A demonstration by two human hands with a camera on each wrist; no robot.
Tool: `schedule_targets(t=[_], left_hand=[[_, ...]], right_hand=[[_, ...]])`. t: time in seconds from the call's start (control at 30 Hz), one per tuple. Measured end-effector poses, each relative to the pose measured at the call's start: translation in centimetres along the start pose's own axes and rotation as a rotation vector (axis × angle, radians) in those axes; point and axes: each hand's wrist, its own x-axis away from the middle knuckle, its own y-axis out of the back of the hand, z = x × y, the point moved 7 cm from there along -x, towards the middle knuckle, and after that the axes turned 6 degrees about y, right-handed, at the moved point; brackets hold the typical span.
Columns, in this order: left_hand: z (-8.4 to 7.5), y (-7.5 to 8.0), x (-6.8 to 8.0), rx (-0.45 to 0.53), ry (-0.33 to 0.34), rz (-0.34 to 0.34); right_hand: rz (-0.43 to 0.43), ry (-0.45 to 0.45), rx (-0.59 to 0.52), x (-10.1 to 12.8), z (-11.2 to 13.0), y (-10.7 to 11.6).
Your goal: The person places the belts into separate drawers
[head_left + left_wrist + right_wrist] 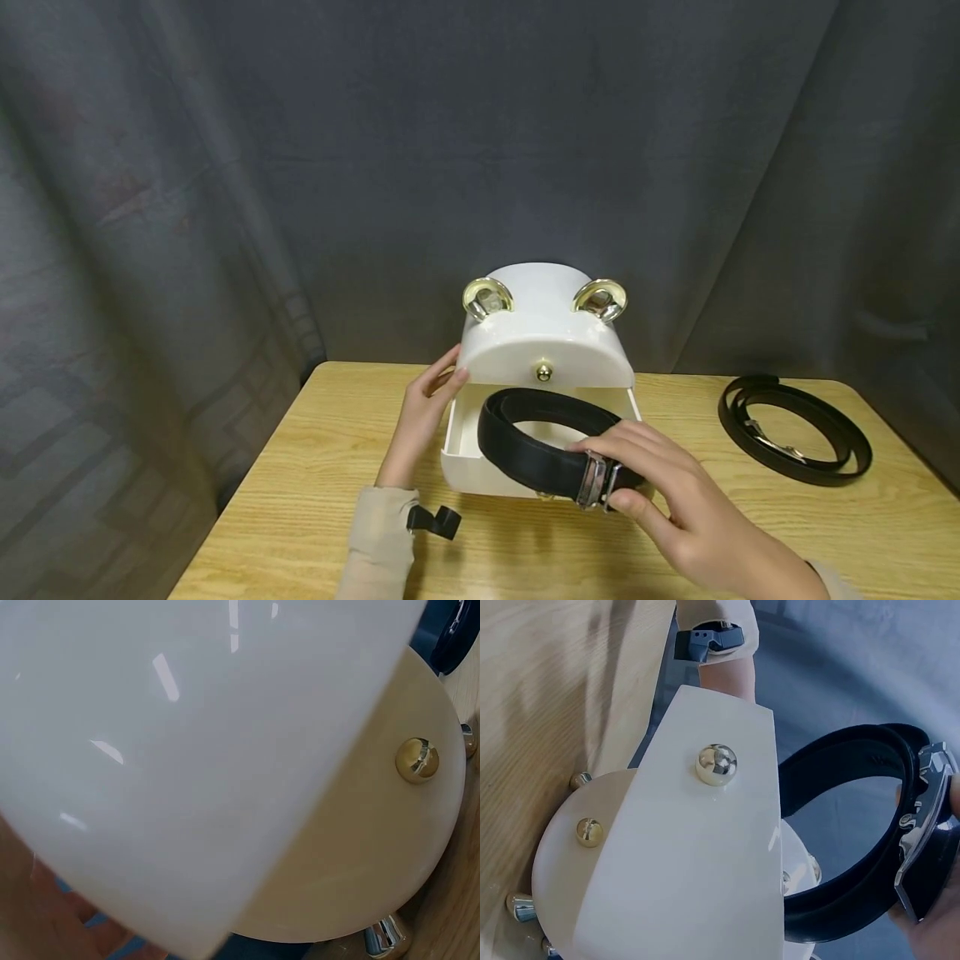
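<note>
A coiled black belt (521, 460) with a silver buckle (592, 479) hangs tilted over the pulled-out drawer (480, 475) of a white box (540, 312). My right hand (693, 508) pinches it by the buckle end, thumb below and fingers above. In the right wrist view the belt's loop (840, 919) stands above the drawer front with its round gold knob (716, 765). My left hand (422, 408) rests against the left side of the box, its fingers partly hidden behind it. The left wrist view shows part of that hand (45, 919) along the glossy shell.
Another coiled black belt (828, 477) lies on the right of the wooden table (300, 492). Two gold ear-shaped pieces (487, 298) stick up from the box top. A dark grey curtain (420, 150) hangs behind the table.
</note>
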Motion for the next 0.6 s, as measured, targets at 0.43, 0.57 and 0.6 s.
schedule_targets(t=[0.43,0.57,0.6], left_hand=[[0.1,0.1,0.0,0.000,0.001,0.002],[0.0,0.0,-0.1,0.002,0.002,0.004],[0.0,0.0,-0.1,0.003,0.001,0.005]], right_hand=[[0.135,-0.041,-0.064,-1.0,-2.5,-0.6],[0.172,-0.074,-0.059,-0.9,-3.4,-0.8],[0.178,-0.078,-0.056,-0.9,-3.6,-0.9]])
